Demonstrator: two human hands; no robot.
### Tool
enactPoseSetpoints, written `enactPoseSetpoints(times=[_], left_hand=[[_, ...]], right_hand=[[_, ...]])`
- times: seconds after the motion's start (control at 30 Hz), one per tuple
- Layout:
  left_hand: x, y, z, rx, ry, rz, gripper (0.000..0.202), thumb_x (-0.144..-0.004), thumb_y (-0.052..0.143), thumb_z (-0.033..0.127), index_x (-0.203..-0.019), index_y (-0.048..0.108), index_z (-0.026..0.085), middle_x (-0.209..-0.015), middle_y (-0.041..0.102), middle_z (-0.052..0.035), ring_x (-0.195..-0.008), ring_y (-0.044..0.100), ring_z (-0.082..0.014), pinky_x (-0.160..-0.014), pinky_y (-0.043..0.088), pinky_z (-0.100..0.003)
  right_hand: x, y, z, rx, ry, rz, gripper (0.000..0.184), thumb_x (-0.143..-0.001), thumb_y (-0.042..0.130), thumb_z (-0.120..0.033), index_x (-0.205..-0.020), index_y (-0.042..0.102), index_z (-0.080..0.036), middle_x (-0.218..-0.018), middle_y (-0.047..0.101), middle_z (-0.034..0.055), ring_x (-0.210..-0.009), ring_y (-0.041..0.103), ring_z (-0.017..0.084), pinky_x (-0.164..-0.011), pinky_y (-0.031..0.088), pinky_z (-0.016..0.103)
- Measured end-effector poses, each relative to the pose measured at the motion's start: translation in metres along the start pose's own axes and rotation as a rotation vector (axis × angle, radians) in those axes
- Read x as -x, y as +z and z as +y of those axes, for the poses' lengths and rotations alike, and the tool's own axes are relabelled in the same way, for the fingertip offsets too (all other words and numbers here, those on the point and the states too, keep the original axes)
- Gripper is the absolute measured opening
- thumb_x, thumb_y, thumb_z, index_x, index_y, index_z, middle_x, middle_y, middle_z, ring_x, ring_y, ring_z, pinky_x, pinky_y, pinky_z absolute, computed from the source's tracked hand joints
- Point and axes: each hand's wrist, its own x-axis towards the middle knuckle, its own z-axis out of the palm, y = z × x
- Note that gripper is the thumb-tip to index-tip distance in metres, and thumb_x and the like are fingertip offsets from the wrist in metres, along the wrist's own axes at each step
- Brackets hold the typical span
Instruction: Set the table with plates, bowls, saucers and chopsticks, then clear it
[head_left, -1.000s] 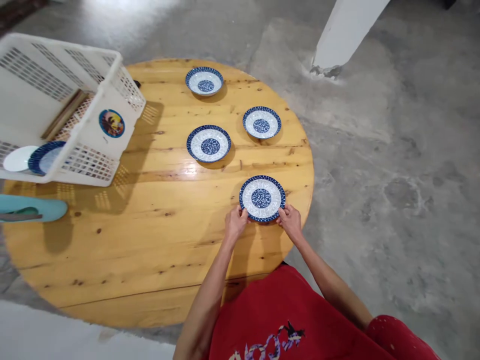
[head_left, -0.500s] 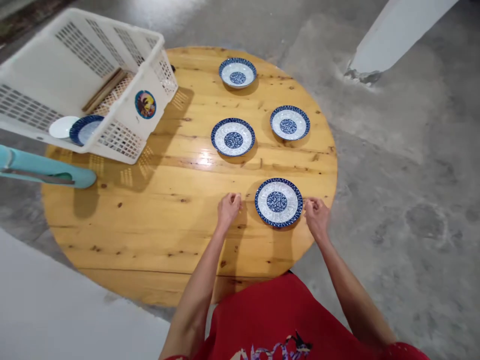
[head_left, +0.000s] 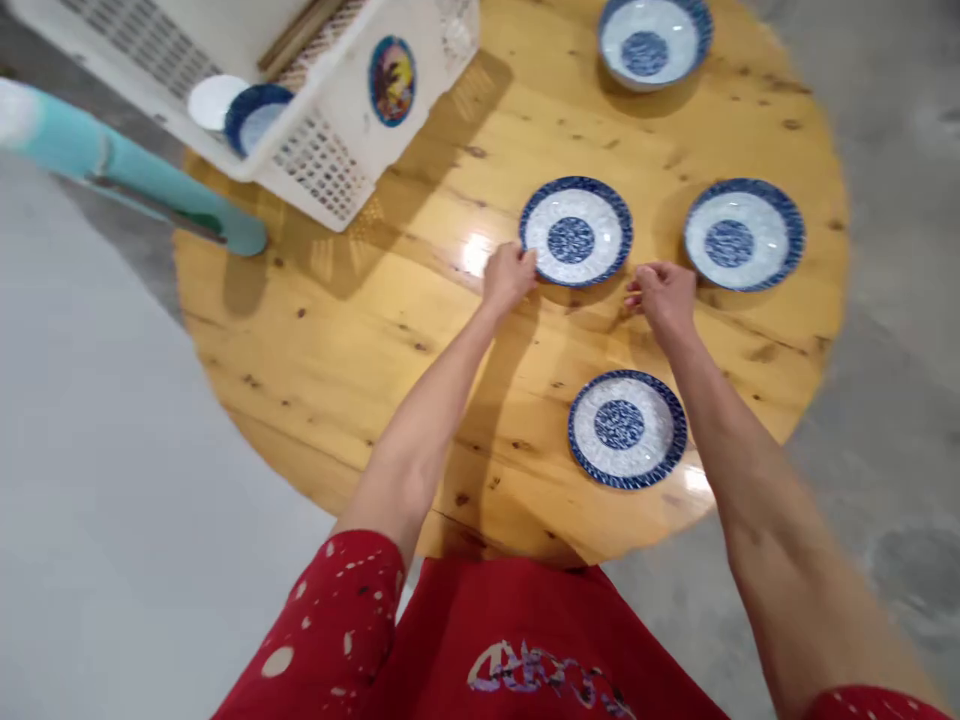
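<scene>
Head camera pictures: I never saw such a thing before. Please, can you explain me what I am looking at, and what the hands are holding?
These pictures come from one camera worn on a person's head, looking down at their own bare hands; no machine appears. Four blue-and-white plates lie on a round wooden table. The left hand touches the rim of the middle plate, and the right hand is just beside it. Neither hand seems to hold anything. A white plastic basket at the table's edge contains more plates.
</scene>
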Motion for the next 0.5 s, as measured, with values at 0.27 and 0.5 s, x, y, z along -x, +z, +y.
enactPoseSetpoints(times=[0.27, 0.5], left_hand=[[-0.004, 0.001, 0.008, 0.029, -0.045, -0.015, 0.023, -0.096, 0.042, 0.023, -0.085, 0.06, 0.014, -0.091, 0.074, -0.0101, -0.103, 0.069, -0.0218, -0.099, 0.046, -0.038], [0.032, -0.023, -0.013, 0.062, -0.087, -0.051, 0.032, -0.098, 0.037, 0.025, -0.075, 0.056, 0.013, -0.068, 0.065, -0.0011, -0.079, 0.072, -0.0158, -0.079, 0.052, -0.028]], right_hand=[[-0.024, 0.043, 0.006, -0.051, -0.062, -0.014, 0.019, -0.084, 0.056, -0.025, -0.066, 0.052, -0.021, -0.054, 0.054, 0.0019, -0.053, 0.065, 0.021, -0.052, 0.052, 0.037], [0.029, 0.044, -0.015, 0.091, -0.048, -0.083, 0.022, -0.087, 0.05, -0.011, -0.065, 0.055, -0.015, -0.053, 0.053, -0.0002, -0.055, 0.062, 0.013, -0.055, 0.047, 0.027]])
